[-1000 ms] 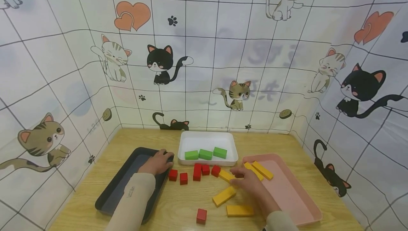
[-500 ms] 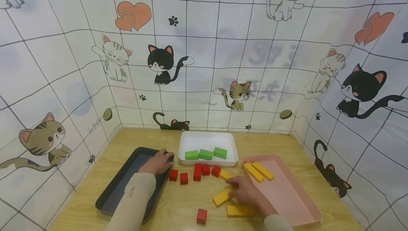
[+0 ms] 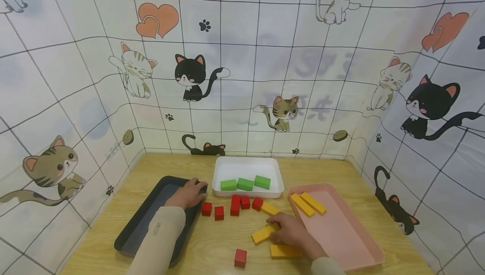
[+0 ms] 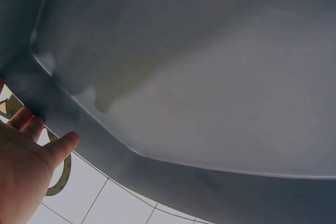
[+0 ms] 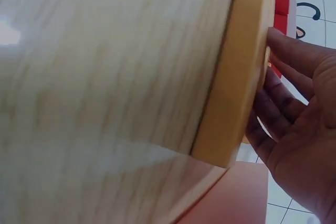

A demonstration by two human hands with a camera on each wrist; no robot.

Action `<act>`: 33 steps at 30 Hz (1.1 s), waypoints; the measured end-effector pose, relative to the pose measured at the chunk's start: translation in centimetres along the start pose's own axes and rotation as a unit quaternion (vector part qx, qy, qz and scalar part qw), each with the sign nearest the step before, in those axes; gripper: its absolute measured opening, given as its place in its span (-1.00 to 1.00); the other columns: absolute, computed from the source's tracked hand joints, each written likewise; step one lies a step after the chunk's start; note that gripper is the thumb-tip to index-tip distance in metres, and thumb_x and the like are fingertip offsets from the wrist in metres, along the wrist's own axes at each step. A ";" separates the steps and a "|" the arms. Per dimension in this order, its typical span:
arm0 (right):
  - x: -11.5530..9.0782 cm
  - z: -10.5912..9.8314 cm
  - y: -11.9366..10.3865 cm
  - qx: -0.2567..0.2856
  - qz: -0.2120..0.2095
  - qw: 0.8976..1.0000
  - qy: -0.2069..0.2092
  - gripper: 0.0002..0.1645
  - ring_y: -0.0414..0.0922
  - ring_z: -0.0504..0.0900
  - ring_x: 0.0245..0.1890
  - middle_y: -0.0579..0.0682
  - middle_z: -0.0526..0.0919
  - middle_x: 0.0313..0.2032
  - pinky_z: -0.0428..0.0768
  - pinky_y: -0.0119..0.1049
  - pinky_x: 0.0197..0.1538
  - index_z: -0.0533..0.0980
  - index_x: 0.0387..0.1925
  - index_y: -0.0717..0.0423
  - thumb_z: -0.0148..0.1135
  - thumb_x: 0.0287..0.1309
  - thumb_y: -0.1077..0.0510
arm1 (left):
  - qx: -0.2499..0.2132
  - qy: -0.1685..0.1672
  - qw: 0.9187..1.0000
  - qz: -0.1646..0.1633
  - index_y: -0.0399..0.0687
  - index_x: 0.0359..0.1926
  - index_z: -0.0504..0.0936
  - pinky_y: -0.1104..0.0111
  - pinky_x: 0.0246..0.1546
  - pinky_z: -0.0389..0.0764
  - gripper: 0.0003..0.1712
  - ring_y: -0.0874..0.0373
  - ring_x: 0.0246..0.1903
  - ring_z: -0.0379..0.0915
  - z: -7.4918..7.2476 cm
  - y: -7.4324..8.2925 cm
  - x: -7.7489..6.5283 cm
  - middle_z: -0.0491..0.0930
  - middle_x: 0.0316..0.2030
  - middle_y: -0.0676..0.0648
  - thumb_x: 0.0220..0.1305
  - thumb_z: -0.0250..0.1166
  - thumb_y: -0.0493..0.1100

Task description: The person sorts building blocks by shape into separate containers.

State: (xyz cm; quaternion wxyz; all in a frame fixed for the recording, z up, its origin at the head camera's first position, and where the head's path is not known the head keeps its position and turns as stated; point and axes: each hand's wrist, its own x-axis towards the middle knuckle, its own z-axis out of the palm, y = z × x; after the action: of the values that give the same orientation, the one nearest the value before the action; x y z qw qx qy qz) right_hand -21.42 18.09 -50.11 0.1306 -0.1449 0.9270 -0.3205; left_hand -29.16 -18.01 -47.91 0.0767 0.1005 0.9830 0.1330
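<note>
My left hand [image 3: 186,194] holds the far right corner of a dark grey tray [image 3: 130,228], with fingers over its rim. In the left wrist view the thumb [image 4: 65,144] lies against the tray's inner wall. My right hand [image 3: 291,229] pinches a yellow block [image 3: 262,235] between thumb and fingers on the table. Another yellow block [image 3: 284,251] lies just in front of that hand and fills the foreground of the right wrist view. A third yellow block [image 3: 269,208] lies behind the fingers, by the red blocks [image 3: 235,206].
A white tray [image 3: 246,166] with green blocks [image 3: 245,184] stands at the back. On the right is a pink tray [image 3: 341,233] with two yellow blocks [image 3: 313,203] at its far left. A lone red block [image 3: 240,258] lies near the front. Cat-print cloth [image 3: 242,119] surrounds the table.
My right hand has come toward me from the far yellow block to the middle one and taken hold of it; that block has turned slightly. My left hand stays at the dark tray.
</note>
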 end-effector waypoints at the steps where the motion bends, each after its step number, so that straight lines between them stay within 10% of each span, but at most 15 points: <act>1: 0.0 0.1 0.0 -0.002 -0.002 1.000 0.001 -0.57 -0.06 0.54 -0.08 -0.03 0.65 -0.06 0.48 0.15 0.13 0.67 0.00 0.09 0.49 0.03 0.15 | -0.002 -0.001 1.000 -0.001 0.05 0.34 0.44 -0.26 0.21 0.29 -0.50 -0.31 0.37 0.14 0.0 0.0 0.0 0.19 0.39 -0.34 0.44 0.20 -0.01; 33: 0.5 0.1 -1.2 -0.005 -0.014 1.000 0.027 -0.60 -0.14 0.47 -0.25 -0.16 0.58 -0.21 0.54 -0.10 -0.11 0.68 -0.03 0.01 0.44 0.02 0.13 | -0.010 -0.004 1.000 -0.010 0.07 0.33 0.45 -0.26 0.22 0.27 -0.50 -0.29 0.38 0.13 0.0 0.0 0.0 0.18 0.40 -0.32 0.43 0.21 0.00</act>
State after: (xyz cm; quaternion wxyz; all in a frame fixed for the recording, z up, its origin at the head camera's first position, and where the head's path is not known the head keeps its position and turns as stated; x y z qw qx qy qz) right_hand -21.66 16.94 -49.52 0.1002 -0.1502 0.9295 -0.3217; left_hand -29.17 -17.97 -47.89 0.0830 0.0908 0.9822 0.1417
